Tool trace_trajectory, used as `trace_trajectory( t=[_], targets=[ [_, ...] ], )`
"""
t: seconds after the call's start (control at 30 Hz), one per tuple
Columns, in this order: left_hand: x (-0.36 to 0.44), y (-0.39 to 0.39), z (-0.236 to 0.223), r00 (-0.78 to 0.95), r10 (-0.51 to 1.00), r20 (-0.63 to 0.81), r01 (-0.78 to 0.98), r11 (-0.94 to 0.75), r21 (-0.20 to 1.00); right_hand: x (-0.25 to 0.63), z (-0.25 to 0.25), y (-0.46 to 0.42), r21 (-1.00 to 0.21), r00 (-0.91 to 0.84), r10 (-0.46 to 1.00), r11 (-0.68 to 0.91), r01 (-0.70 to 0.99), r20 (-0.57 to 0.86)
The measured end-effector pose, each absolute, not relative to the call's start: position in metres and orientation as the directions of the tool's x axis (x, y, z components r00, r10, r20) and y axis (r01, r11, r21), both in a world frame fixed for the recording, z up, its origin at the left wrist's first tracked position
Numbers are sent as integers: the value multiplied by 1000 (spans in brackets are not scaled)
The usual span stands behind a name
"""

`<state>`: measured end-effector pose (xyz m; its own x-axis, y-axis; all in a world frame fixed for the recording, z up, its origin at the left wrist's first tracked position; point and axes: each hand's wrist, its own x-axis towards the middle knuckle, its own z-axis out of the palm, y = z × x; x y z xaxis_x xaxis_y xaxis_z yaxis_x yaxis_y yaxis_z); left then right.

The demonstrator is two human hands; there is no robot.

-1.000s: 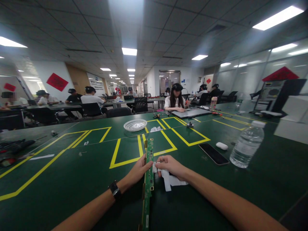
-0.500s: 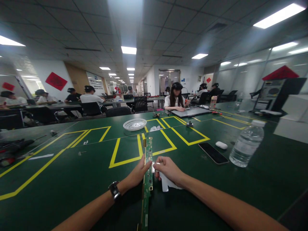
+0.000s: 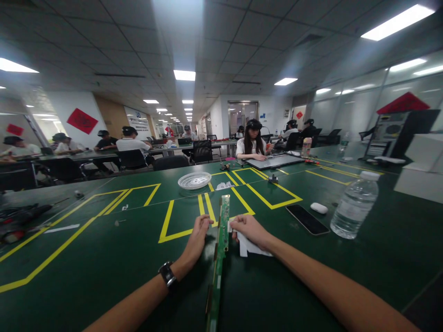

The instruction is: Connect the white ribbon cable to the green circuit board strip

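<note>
A long, narrow green circuit board (image 3: 218, 272) runs from the bottom edge of the view up to the middle, between my two hands. My right hand (image 3: 251, 231) is closed on a white cloth or tissue (image 3: 255, 249), pinching it at the right edge of the board; loose ends hang below the fingers. Whether the fingers also grip the board is hidden. To the left of the board, my left hand (image 3: 198, 236) is off it, fingers loosely bent and holding nothing. A dark watch sits on the left wrist.
Yellow tape (image 3: 187, 234) marks the green table. A white plastic basket (image 3: 194, 180) stands ahead, while a phone (image 3: 307, 219), a white case (image 3: 319, 208) and a water bottle (image 3: 356, 205) lie rightward. Tools (image 3: 24, 216) are far left. A person (image 3: 254, 143) sits opposite.
My left hand has let go of the board and shifted left. The board's upper end and my right hand with the white cloth have moved a little to the right.
</note>
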<state>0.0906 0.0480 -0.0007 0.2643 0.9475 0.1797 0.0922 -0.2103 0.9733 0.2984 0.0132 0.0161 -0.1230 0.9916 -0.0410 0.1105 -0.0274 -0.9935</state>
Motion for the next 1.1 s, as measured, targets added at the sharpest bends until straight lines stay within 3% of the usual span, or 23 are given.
trace_trajectory(
  t=[0.1, 0.2, 0.3, 0.4, 0.63, 0.8, 0.9, 1.0, 1.1],
  targets=[
    [84, 64, -7, 37, 978, 207, 95, -209, 973, 339, 22, 27, -898, 169, 979, 28, 440, 113],
    [79, 76, -10, -91, 979, 182, 58, -177, 982, 381, 27, 36, -611, 318, 921, -121, 782, 225],
    [78, 79, -8, -148, 967, 206, 56, -200, 978, 406, 25, 38, -337, 346, 890, -241, 910, 298],
    [79, 77, -6, -149, 958, 245, 69, -237, 969, 411, 21, 37, -214, 271, 885, -201, 956, 379],
    [83, 70, -5, -23, 954, 299, 95, -296, 951, 405, 8, 41, -112, 86, 930, -49, 993, 357],
    [85, 65, -2, 80, 954, 289, 93, -296, 951, 410, -1, 47, -135, 14, 952, 28, 990, 306],
    [87, 54, 5, 245, 920, 306, 144, -347, 927, 411, -2, 48, -165, 19, 962, 27, 986, 272],
    [91, 36, 12, 499, 785, 368, 277, -547, 790, 410, 0, 47, -183, 39, 971, 5, 983, 234],
    [96, 18, 18, 798, 484, 359, 295, -833, 468, 407, 2, 45, -183, 58, 971, -15, 983, 232]
  ],
)
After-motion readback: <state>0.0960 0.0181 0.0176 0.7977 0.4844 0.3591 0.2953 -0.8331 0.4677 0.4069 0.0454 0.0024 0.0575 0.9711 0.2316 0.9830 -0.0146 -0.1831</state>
